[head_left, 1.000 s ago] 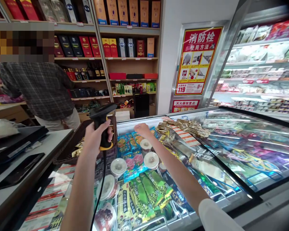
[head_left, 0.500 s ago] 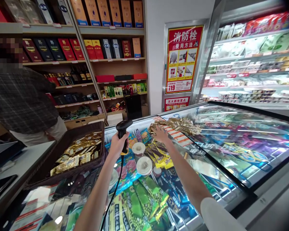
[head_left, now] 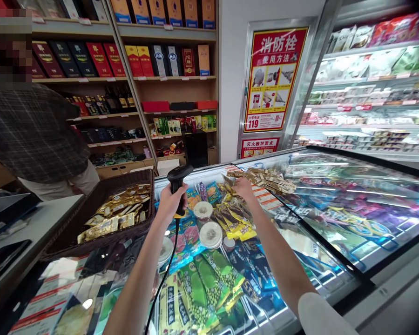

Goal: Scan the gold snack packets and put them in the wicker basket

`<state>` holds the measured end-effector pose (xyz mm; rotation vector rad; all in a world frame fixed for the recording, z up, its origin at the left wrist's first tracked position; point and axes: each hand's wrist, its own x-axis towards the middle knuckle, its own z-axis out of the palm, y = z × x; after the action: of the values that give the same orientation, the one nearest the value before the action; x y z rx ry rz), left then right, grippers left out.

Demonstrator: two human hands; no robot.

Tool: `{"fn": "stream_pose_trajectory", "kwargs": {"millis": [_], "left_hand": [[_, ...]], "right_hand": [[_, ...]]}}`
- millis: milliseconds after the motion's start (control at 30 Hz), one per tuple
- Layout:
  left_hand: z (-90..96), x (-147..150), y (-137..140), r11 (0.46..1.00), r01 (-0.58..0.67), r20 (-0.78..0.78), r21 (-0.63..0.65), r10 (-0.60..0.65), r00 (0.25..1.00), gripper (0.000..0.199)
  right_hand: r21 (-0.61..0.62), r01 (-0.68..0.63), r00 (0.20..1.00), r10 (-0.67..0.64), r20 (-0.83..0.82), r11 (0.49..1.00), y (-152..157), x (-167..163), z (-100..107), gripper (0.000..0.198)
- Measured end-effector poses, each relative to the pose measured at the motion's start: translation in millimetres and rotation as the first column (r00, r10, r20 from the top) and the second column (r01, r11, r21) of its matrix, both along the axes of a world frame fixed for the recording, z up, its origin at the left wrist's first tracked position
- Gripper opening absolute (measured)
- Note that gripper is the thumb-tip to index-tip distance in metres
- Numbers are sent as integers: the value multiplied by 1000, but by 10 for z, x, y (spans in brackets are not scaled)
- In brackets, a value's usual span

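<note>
Stretching across the front, freezer (head_left: 384, 298): the biggest thing, full of bright packets, with glass on its right part.
Shelves at the back (head_left: 171, 88): tall and brown, with rows of red, dark and orange boxes.
Cold shelves on the right (head_left: 405, 157): lit up, with bags and small packs in rows.
Other person (head_left: 28, 135): stands on the left by the brown shelves, in a dark checked shirt and light trousers.
Basket (head_left: 136, 232): dark brown, at the left end of the freezer, with shiny gold packets (head_left: 115, 209) lying inside.
Desk (head_left: 52, 216): pale, at the far left, just beside the basket.
Poster (head_left: 275, 81): red and yellow, on the wall, with 119 on it.
Gold pile (head_left: 275, 180): more gold packets heaped on the freezer, just right of the right hand.
Left hand (head_left: 170, 201): wrapped round the handle of a black scanner (head_left: 179, 173), up above the freezer, with a black cord (head_left: 176, 242) hanging down.
Right hand (head_left: 245, 188): fingers bent, pinching one gold packet (head_left: 229, 180) that pokes out to the left.
White-lidded tubs (head_left: 211, 235): in the freezer between the two arms, near yellow packets (head_left: 235, 221).
</note>
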<state>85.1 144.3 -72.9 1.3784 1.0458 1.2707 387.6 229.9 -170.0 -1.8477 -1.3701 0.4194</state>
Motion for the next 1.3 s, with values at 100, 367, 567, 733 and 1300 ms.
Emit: {"fn": "stream_pose_trajectory", "kwargs": {"millis": [100, 367, 567, 733, 1300], "left_hand": [[-27, -17, 24, 1000, -4, 13, -1, 4, 1000, 17], [-27, -72, 17, 1000, -5, 10, -13, 5, 1000, 20], [-8, -67, -27, 1000, -2, 4, -29, 2, 1000, 18], [-40, -57, -29, 999, 0, -11, -52, 0, 1000, 18], [67, 32, -185, 991, 69, -72, -116, -77, 994, 26]], "right_hand": [[73, 2, 997, -7, 71, 997, -53, 10, 210, 21], [369, -117, 862, 279, -423, 922, -240, -377, 601, 39], [391, -169, 657, 399, -639, 905, -311, -582, 756, 30], [375, -136, 622, 373, -688, 917, -342, -612, 799, 22], [375, -78, 614, 341, -712, 924, -321, -624, 805, 21]]}}
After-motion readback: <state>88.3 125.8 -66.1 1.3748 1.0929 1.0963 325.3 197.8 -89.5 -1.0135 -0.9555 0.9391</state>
